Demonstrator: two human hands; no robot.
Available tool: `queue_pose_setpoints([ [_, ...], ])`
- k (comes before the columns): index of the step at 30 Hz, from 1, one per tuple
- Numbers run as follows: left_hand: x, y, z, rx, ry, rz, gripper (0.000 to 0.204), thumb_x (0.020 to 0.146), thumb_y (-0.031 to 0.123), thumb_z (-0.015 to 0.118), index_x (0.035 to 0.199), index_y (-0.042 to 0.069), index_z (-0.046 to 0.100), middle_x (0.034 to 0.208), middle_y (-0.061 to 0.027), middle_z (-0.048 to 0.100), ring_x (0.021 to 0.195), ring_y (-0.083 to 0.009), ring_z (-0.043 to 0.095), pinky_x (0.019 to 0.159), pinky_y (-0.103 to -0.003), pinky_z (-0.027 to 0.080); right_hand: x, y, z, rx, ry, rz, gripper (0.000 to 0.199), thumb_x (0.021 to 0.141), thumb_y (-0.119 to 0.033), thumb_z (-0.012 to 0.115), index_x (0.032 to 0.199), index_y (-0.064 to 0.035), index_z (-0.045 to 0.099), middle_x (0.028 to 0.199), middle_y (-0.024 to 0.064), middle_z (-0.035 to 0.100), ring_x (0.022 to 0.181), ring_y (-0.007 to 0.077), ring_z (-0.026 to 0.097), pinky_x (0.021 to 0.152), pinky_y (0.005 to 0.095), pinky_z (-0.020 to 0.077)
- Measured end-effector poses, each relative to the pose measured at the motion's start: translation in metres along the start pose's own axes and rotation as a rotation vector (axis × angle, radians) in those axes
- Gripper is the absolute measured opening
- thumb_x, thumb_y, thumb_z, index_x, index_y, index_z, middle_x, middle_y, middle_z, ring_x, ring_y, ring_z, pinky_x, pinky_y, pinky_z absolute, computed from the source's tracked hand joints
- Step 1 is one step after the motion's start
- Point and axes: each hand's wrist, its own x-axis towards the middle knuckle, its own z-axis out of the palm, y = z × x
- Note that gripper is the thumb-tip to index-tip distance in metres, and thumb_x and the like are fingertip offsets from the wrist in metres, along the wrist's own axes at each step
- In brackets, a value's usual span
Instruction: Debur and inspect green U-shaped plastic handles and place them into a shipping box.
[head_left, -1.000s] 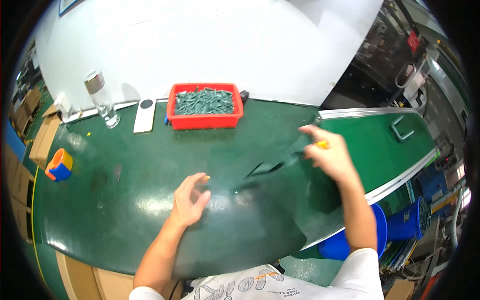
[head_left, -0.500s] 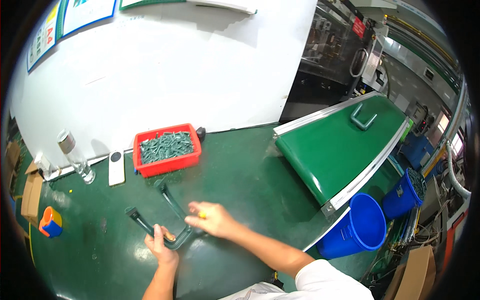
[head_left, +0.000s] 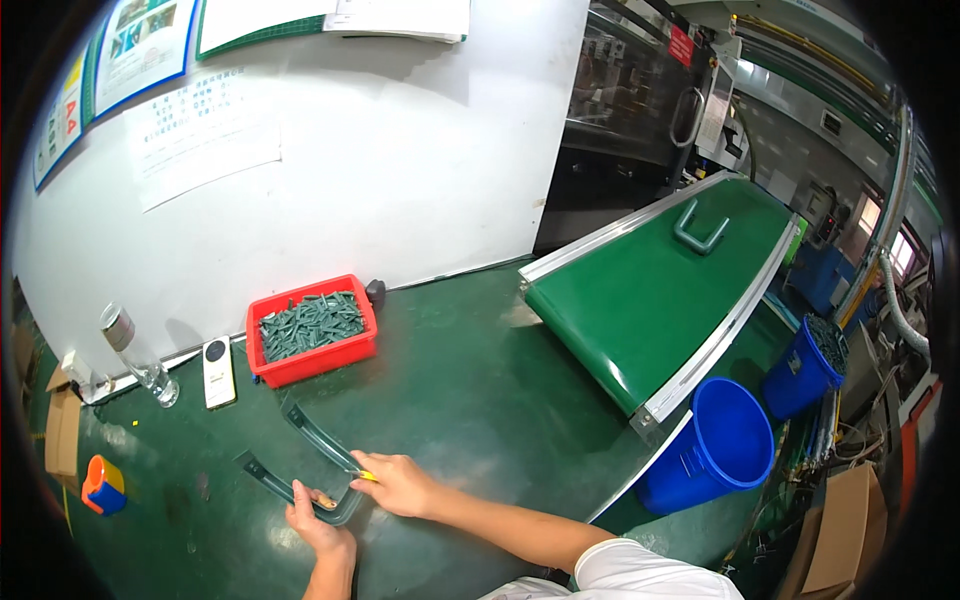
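A dark green U-shaped plastic handle point(head_left: 318, 436) is held low over the table, its two arms pointing up and to the left. My left hand point(head_left: 318, 525) grips it by the nearer arm, close to the bend; a tan patch shows at the fingers there. My right hand point(head_left: 398, 486) is closed around a small yellow tool point(head_left: 369, 476), mostly hidden by the fingers. The tool's front end meets the farther arm of the handle near its bend; whether it has a blade is too small to tell.
A red bin point(head_left: 318, 372) of small green plastic pieces stands ahead, beside a white phone point(head_left: 219, 372) and a clear bottle point(head_left: 150, 372). An orange-and-blue cup point(head_left: 104, 485) is at left. Rightward, a green conveyor belt point(head_left: 640, 310) carries another U-shaped handle point(head_left: 703, 236), above blue buckets point(head_left: 735, 480).
My right hand has come down and in, bringing the yellow tool onto the handle's farther arm. The handle has tilted slightly in my left hand. The whole view has shifted a little.
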Motion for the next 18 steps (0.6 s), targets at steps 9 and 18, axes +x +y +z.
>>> queue_pose_setpoints([
  [9,-0.010,0.003,0.004,0.076,0.004,0.156,0.031,0.095,0.026,0.051,0.069,0.010,0.044,0.064,0.0023,0.041,0.059,-0.0073,0.040,0.057,-0.024,0.034,0.008,-0.012,0.028,0.053,0.217,0.103,0.028,0.084,-0.008,0.056,0.108,0.0069,0.057,0.086,0.0281,0.062,0.077,0.0426,0.062,0.065,0.0450,0.0499],
  [18,-0.008,0.001,-0.009,0.393,-0.230,0.515,0.034,0.096,0.020,0.046,0.066,0.003,0.042,0.061,-0.0018,0.042,0.057,-0.0109,0.040,0.057,-0.027,0.032,0.015,-0.005,0.013,0.282,0.163,0.284,0.026,0.086,-0.024,0.061,0.079,0.0009,0.062,0.052,0.0117,0.055,0.046,0.0153,0.055,0.047,0.0329,0.0427],
])
